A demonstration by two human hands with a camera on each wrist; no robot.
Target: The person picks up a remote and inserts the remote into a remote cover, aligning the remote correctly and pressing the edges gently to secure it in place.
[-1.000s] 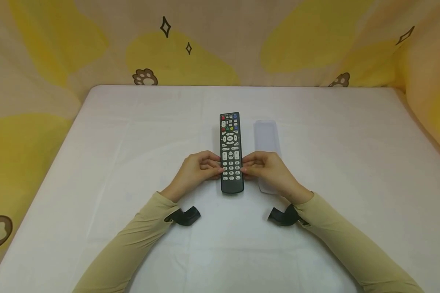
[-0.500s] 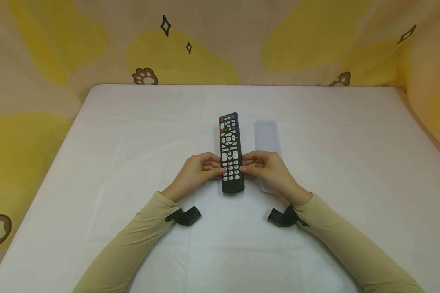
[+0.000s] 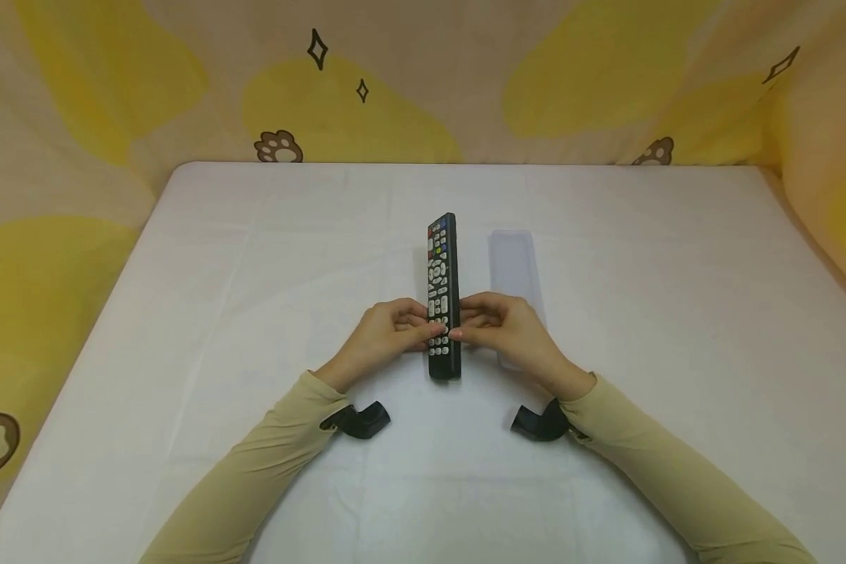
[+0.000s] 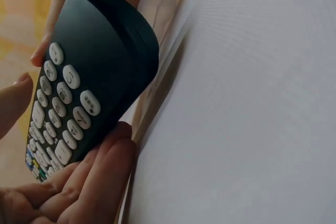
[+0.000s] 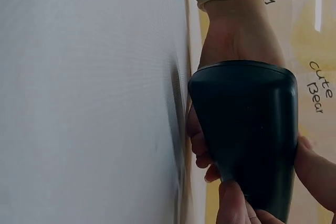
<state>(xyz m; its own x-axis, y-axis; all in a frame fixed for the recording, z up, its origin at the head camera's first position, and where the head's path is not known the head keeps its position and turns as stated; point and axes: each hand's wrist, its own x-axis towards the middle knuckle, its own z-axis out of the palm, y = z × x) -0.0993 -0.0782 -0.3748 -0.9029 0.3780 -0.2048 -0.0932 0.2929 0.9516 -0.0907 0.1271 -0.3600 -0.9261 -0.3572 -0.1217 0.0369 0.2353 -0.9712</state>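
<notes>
A black remote control [image 3: 442,282] with white and coloured buttons stands tilted on its long side between both hands, its button face turned to the left. My left hand [image 3: 381,341] grips its lower left part, fingers along the low edge and thumb over the number buttons. From the other side my right hand [image 3: 518,333] pinches the upper edge with thumb and fingers. In the left wrist view the end of the remote [image 4: 105,40] is close over the table; the right wrist view faces its smooth dark back [image 5: 252,119]. A translucent plastic sleeve [image 3: 513,262] lies partly hidden under my right hand.
A white cloth [image 3: 289,235] covers the table. Patterned yellow fabric [image 3: 409,102] hangs behind it and at both sides. A black curved mount [image 3: 363,421] sticks out from the left sleeve, and a matching mount [image 3: 539,421] from the right one.
The remote control has been rolled from lying face up onto its side, its buttons turning leftward. Both hands kept hold and shifted slightly; the plastic sleeve stayed put.
</notes>
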